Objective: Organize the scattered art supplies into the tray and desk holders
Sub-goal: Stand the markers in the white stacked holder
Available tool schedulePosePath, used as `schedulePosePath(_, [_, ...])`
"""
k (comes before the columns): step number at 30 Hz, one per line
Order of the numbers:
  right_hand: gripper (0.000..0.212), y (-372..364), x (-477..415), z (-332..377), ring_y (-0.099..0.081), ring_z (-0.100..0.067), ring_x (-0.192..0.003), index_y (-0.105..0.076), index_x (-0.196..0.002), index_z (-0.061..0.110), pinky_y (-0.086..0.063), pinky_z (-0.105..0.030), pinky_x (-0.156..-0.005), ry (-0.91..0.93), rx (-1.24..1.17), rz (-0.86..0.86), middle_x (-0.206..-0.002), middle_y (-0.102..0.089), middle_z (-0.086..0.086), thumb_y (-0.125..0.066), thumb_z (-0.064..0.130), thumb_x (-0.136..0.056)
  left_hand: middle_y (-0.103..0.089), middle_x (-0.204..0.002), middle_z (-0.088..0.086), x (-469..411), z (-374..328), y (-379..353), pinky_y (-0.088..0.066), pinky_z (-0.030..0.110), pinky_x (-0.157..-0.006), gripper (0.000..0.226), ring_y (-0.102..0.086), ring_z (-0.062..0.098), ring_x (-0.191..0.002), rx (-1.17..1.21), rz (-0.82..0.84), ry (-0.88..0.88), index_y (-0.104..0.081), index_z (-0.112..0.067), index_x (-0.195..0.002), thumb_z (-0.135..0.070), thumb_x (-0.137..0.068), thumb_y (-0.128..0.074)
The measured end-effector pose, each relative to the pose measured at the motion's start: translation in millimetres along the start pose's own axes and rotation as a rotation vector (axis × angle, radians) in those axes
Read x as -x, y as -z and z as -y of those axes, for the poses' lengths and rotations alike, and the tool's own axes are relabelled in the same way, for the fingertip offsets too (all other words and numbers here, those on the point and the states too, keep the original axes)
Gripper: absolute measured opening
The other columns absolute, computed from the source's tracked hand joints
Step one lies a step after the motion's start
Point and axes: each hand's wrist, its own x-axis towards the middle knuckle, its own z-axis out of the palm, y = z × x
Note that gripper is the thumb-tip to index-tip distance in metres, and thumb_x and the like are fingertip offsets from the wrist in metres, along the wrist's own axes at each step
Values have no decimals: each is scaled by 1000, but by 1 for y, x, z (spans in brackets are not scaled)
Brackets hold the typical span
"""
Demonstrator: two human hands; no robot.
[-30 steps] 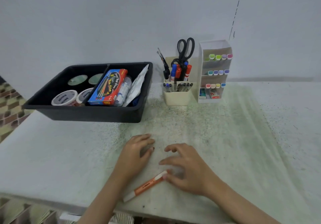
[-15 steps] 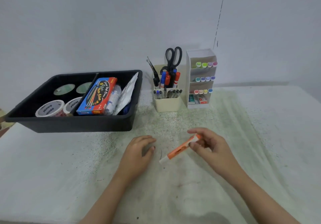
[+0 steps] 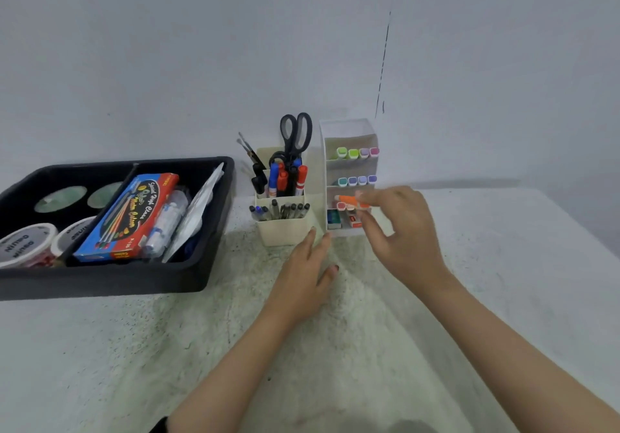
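Seen from the head camera, the right hand (image 3: 402, 231) is raised above the tabletop (image 3: 503, 264) in front of the white tiered holder (image 3: 349, 130). Its grip pinches an orange marker (image 3: 349, 200) between thumb and fingertips. The marker lies roughly level, pointing left, across the front of the holder's third tier, where a row of reddish and pink caps shows. The hand is blurred, so I cannot tell whether the marker touches the holder. The two tiers above hold rows of capped markers in green, purple, pink and blue, and the bottom tier holds small boxes. The left hand (image 3: 302, 278) rests palm down on the tabletop, its grip spread with straight fingers and holding nothing. Its fingertips lie near the foot of the beige pen cup (image 3: 285, 231) and the lower left corner of the white holder. The cup stands just beside the holder on its left, carrying scissors (image 3: 295, 133), thick markers and brushes at the back and a row of pens in front. Further left sits the black tray (image 3: 134, 278), with tape rolls (image 3: 25, 244) in its left compartment. In its right compartment is a red and blue box (image 3: 131, 217) beside a tube and a plastic packet.
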Motion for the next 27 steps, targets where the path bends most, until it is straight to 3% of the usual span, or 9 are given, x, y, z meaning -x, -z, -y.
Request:
schedulePosePath(7, [16,-24,3,-21,-57,-19,-80,-70,-95,11,-40,-31,-73,104,84,138,-86,-69,6,-66,3,-82,14,-157,-6,-27,5,-15,-10,28,-115,71,9,3,-143,13,18,-32,12,-21,-149,-42,-99,-34])
schedulePosePath(15, [16,-51,3,-41,-55,-20,-84,-68,-97,13,-36,-30,-73,132,100,243,-92,-70,6,-61,7,-85,8,-158,-7,-35,9,-21,-13,27,-116,69,4,4,-144,61,26,-48,5,-19,-151,-41,-99,-35])
schedulePosePath(21, [16,-66,8,-46,-52,-16,-84,-70,-95,16,-28,-23,-76,31,141,184,-85,-70,6,-56,22,-90,3,-159,-5,-36,11,-22,-13,27,-117,65,1,4,-144,88,4,-69,-5,-16,-151,-37,-99,-38])
schedulePosePath(27, [14,-73,12,-48,-53,-18,-86,-73,-88,16,-33,-26,-74,-9,153,100,-95,-66,-1,-63,26,-88,2,-159,-5,-35,12,-22,-14,28,-117,67,0,4,-144,94,-2,-83,-2,-17,-151,-36,-99,-39])
